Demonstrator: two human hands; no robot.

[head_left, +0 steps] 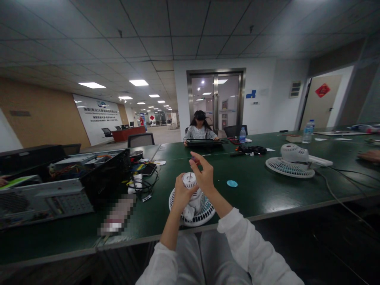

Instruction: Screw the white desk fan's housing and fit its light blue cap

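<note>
A white fan [196, 217] lies grille-down on the green table in front of me, its motor housing [189, 179] pointing up. My left hand [183, 193] is wrapped round the side of that housing. Above it, my right hand [202, 171] pinches the handle of a screwdriver [190, 174], whose thin shaft runs down to the top of the housing. The handle is mostly covered by my fingers. Whether the tip sits in a screw is too small to see. A round blue disc [232, 183] lies on the table to the right.
On the left stands an opened computer case [53, 194], with cables [148, 184] beside it. A second white fan [292, 162] lies to the right, its cord trailing over the edge. Across the table a person [199, 128] holds a dark flat panel [206, 142]. Bottles [242, 135] stand farther back.
</note>
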